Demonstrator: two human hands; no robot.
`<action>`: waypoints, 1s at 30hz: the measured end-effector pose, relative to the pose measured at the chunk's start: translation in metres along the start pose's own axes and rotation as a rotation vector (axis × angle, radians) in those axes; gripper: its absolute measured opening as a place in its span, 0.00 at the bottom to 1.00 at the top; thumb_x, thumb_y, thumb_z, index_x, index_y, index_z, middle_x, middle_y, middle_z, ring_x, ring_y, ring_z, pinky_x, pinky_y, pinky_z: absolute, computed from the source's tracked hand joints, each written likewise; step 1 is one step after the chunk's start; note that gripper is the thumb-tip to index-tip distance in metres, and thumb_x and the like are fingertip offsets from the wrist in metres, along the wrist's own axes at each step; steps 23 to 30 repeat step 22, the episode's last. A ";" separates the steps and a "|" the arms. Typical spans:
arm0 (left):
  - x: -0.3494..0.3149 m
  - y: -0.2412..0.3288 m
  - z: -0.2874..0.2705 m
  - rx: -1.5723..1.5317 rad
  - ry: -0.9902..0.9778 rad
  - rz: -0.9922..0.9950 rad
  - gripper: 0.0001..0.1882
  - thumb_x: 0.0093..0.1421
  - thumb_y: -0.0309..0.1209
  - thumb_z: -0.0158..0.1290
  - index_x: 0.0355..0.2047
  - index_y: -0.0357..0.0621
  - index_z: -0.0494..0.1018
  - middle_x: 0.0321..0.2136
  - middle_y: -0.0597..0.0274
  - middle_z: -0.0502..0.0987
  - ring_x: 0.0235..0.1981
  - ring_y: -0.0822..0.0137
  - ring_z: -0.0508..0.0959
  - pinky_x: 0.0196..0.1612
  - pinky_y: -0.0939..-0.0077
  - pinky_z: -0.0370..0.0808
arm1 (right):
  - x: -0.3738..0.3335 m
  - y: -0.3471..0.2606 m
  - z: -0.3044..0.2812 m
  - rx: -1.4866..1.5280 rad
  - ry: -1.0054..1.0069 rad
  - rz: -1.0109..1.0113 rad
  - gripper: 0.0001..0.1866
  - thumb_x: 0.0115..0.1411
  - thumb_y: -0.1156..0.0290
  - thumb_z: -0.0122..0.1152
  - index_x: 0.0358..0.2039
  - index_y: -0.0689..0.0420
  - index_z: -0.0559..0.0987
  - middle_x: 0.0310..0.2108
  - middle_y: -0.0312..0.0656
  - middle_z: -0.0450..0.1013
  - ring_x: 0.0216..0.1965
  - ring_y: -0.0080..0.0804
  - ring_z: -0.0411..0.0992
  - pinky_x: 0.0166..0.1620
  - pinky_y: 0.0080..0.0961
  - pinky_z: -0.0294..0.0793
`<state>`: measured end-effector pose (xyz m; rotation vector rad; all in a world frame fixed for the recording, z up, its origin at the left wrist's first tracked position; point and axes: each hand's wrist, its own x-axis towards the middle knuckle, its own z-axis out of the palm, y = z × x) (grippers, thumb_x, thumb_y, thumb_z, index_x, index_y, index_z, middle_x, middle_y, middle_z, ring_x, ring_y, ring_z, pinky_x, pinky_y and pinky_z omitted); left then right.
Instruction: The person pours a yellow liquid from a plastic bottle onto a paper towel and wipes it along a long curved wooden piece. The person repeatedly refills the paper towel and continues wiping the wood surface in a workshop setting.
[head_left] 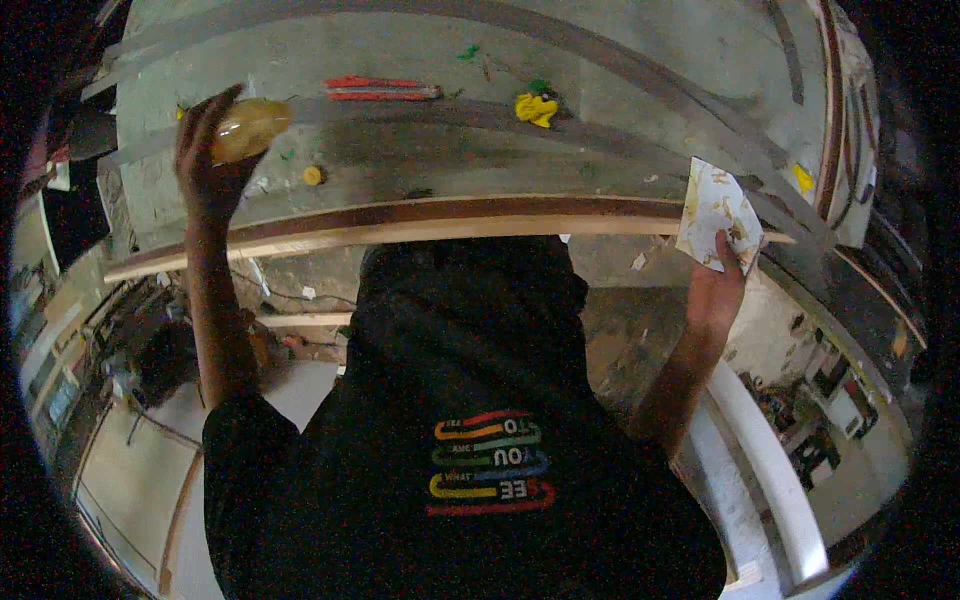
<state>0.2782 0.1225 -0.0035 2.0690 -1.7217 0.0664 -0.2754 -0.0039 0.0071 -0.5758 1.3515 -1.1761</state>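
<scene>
My left hand [208, 160] is wrapped round a translucent bottle [248, 130] with yellowish contents, tilted over the left part of the workbench. A small round yellow cap [313, 175] lies on the bench just right of that hand. At the bench's front edge on the right, my right hand [722, 270] grips a white piece of card [716, 212] marked with yellow-brown smears. My thumb lies across its lower part, and the other fingers are mostly hidden behind it.
On the grey-green workbench [420, 165] lie long dark strips [400, 108], a red slender tool [380, 90] and a crumpled yellow scrap [537, 110]. A pale wooden edge [450, 222] runs along the near side. A curved white panel [765, 470] stands at lower right.
</scene>
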 end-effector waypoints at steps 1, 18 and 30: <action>0.000 0.022 0.000 -0.046 0.000 0.043 0.33 0.37 0.27 0.71 0.48 0.46 0.74 0.44 0.55 0.76 0.44 0.55 0.76 0.49 0.65 0.75 | 0.001 -0.002 -0.002 0.033 -0.030 0.044 0.26 0.60 0.74 0.57 0.59 0.61 0.65 0.60 0.45 0.64 0.62 0.38 0.61 0.65 0.42 0.57; 0.056 0.251 0.007 0.449 -0.461 0.358 0.39 0.38 0.30 0.63 0.55 0.60 0.70 0.44 0.63 0.73 0.46 0.60 0.73 0.48 0.62 0.70 | 0.051 0.011 0.000 -0.164 -0.421 0.612 0.28 0.53 0.73 0.66 0.54 0.62 0.68 0.52 0.44 0.71 0.54 0.38 0.68 0.55 0.39 0.68; 0.092 0.295 -0.017 0.648 -0.442 0.571 0.39 0.42 0.27 0.60 0.59 0.62 0.67 0.46 0.61 0.75 0.48 0.57 0.72 0.55 0.60 0.68 | 0.042 0.020 0.022 -0.163 -0.616 0.744 0.34 0.51 0.67 0.69 0.57 0.56 0.66 0.51 0.46 0.71 0.54 0.40 0.69 0.58 0.40 0.66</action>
